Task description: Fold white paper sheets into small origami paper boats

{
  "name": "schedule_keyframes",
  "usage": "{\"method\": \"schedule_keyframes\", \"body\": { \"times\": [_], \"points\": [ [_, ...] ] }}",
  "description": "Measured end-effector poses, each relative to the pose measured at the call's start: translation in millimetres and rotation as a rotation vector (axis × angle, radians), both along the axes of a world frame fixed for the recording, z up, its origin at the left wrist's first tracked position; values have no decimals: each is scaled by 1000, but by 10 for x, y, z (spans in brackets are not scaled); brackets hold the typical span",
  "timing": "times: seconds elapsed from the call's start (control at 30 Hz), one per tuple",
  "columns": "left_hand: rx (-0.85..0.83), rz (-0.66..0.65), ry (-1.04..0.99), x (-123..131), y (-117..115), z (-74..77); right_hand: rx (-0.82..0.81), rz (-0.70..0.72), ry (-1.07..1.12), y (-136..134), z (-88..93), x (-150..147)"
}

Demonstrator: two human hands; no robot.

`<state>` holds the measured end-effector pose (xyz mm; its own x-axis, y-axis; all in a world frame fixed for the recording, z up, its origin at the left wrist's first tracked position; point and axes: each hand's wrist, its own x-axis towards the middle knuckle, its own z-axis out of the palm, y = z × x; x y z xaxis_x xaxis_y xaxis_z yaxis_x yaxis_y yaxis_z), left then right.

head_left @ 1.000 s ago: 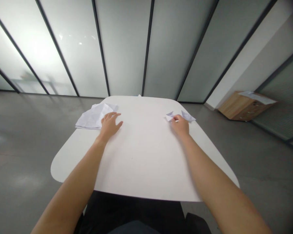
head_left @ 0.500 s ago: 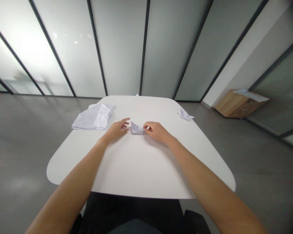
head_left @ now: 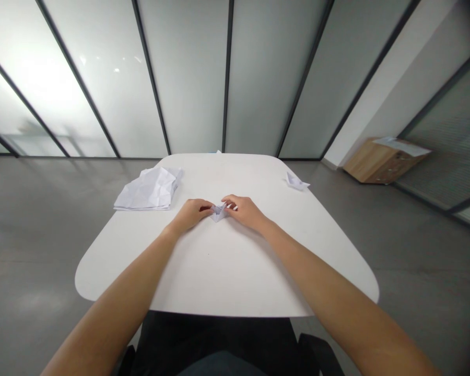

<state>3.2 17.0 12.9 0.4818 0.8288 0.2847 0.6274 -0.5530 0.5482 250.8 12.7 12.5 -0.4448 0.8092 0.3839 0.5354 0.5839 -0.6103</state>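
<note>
A small folded white paper boat (head_left: 218,213) is between my two hands, over the middle of the white table (head_left: 227,271). My left hand (head_left: 196,213) pinches its left side with thumb and fingers. On the right side, my right hand (head_left: 243,210) has its fingers closed on the paper. The fingers cover both ends, leaving the pointed lower middle and part of the hollow showing.
Several creased white paper sheets (head_left: 147,190) lie stacked at the table's left edge. Another paper boat (head_left: 296,181) sits near the right edge. A wooden cabinet (head_left: 376,162) stands on the floor at the right, before frosted glass panels (head_left: 196,78).
My left hand, apart from the boat before, has moved right and taken hold of its left side. The paper now shows a pointed bottom turned toward me instead of a long straight edge.
</note>
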Motion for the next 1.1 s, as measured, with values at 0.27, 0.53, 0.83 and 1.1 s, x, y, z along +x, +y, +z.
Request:
{"method": "schedule_keyframes", "body": {
  "times": [0.27,0.53,0.83,1.1],
  "points": [
    [64,9,75,48,-18,11,-6,-85,-108,-50,-20,-126],
    [54,54,10,123,-70,-7,130,-182,-337,-158,7,-256],
    [-14,79,-448,172,-16,-65,88,-166,79,-72,14,-246],
    [-247,122,-845,293,-9,-39,-169,-141,464,34,-32,-257]
  ]
}}
